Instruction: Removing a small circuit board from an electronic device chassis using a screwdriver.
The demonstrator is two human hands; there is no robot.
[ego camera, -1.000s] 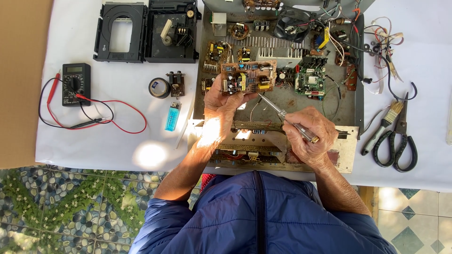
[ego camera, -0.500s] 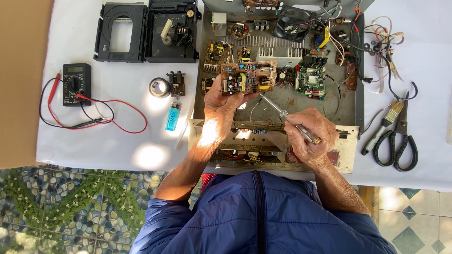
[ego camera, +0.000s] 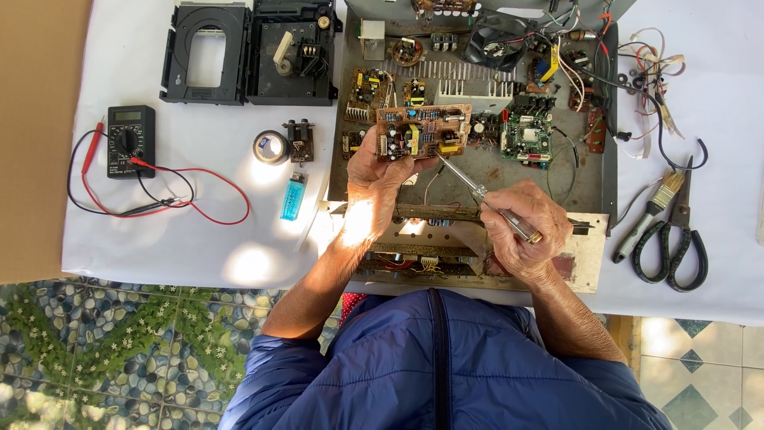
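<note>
My left hand [ego camera: 376, 177] grips a brown circuit board [ego camera: 423, 131] by its lower left edge and holds it over an opened grey metal chassis [ego camera: 521, 171] full of electronics. My right hand [ego camera: 525, 227] is closed around a screwdriver [ego camera: 485, 196] with a clear handle; its thin shaft points up and left, with the tip at the board's lower right edge. Both forearms come from blue jacket sleeves at the bottom.
On the white tablecloth: a black multimeter [ego camera: 130, 140] with red and black leads, a tape roll [ego camera: 270, 147], a blue lighter [ego camera: 292, 196], two black disc-drive parts [ego camera: 248, 52], a paintbrush [ego camera: 649, 215], black scissors [ego camera: 672, 243], loose wires [ego camera: 649, 76]. Cardboard lies left.
Both hands stay almost where they were. The screwdriver tip holds at the board's edge with only a slight shift.
</note>
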